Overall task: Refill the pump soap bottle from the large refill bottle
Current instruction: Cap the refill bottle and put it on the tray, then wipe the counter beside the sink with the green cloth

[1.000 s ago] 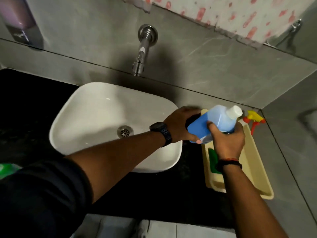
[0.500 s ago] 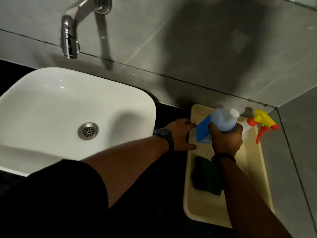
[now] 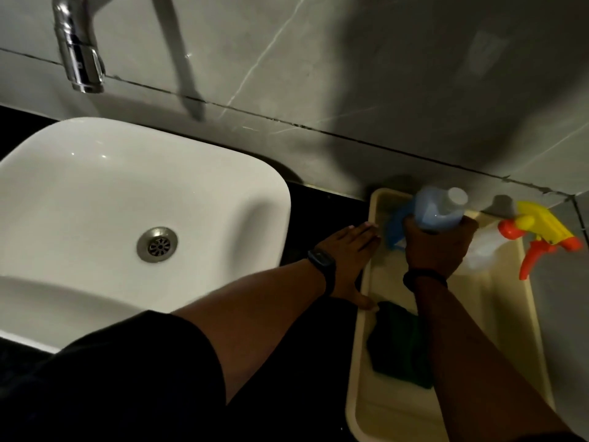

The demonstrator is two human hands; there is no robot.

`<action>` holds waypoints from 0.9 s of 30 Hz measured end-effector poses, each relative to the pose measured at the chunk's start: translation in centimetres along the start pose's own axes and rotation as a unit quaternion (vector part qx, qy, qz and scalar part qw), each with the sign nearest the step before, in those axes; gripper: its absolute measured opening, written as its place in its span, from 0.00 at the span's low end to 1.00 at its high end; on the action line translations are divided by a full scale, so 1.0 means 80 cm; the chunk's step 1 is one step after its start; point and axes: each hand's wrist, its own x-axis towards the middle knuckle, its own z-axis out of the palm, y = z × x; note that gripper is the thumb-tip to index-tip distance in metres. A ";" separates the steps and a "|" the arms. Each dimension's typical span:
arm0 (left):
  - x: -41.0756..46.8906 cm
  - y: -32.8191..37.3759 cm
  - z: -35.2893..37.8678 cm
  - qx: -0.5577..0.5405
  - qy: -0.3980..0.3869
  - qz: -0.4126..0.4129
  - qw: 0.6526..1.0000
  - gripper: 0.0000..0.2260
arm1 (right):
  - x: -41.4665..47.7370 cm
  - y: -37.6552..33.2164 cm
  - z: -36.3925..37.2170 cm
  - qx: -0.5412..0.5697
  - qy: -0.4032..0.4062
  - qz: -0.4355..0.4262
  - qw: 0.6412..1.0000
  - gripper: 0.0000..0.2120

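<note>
Held firmly in the right hand (image 3: 436, 250) is the large refill bottle (image 3: 435, 210), which is gripped around its body and stands in the far end of the cream tray (image 3: 497, 317). Its white cap (image 3: 457, 196) is seen on the neck, and blue liquid fills the clear upper part. The left hand (image 3: 350, 253) is laid flat and open on the dark surface (image 3: 306, 352), its fingertips touching the near-left rim of the tray, and nothing is held in it.

Only one view is given, from the head. To the left, the white basin (image 3: 95, 202) is seen under the tap (image 3: 79, 59). A spray bottle (image 3: 541, 231) with a yellow and orange trigger lies at the far right of the tray, and a dark green pad (image 3: 398, 342) lies in its near part.

A pump soap bottle cannot be made out in this view. With the cap on and no pouring visible, it cannot be told whether the refilling is finished or not yet begun.
</note>
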 end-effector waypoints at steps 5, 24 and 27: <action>0.008 0.005 -0.008 0.025 -0.033 0.030 0.999 0.54 | 0.019 0.000 0.017 0.004 -0.031 -0.013 0.999 0.39; -0.026 0.049 -0.027 0.061 -0.122 0.114 0.984 0.24 | -0.143 0.092 -0.120 -0.371 -0.299 -0.166 0.864 0.26; -0.052 0.062 -0.021 0.036 -0.121 0.112 0.986 0.21 | -0.151 0.086 -0.116 -0.353 -0.290 -0.136 0.879 0.23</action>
